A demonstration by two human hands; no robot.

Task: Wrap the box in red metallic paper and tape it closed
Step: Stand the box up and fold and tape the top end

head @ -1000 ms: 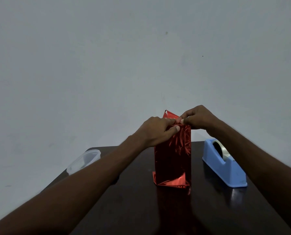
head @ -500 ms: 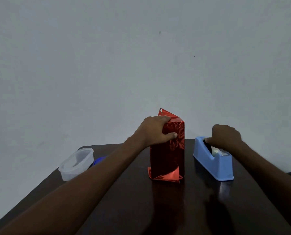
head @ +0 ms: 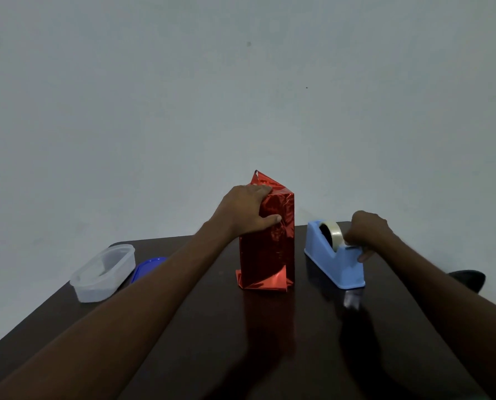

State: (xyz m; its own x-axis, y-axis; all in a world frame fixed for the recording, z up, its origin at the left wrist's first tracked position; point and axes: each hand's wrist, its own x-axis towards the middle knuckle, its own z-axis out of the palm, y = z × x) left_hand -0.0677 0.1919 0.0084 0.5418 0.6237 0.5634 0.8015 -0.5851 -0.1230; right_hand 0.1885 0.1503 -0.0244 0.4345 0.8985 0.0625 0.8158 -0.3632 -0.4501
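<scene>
A dark, glossy table (head: pixel 241 342) fills the lower half of the view under a plain pale wall (head: pixel 241 96). Near its middle the box (head: pixel 269 243) stands upright on 1 narrow end, covered in red metallic paper that is crinkled and catches the light; at the bottom the paper is folded into a bright triangular flap that splays a little onto the table, and at the top a loose point of paper sticks up at 12 o'clock. The left hand (head: pixel 245 210) grips the upper part of the box from its 9 o'clock side, fingers laid over the top edge and thumb pressed across the near face. At 3 o'clock from the box, just beside it but apart, sits a light blue tape dispenser (head: pixel 334 258) with a roll of clear tape (head: pixel 332 233). The right hand (head: pixel 368 230) is curled at the dispenser's cutter end, fingers closed there; whether tape is pinched cannot be told. At 9 o'clock, well apart, lies a clear plastic container (head: pixel 103 272), with a blue lid (head: pixel 148 267) just beside it.
</scene>
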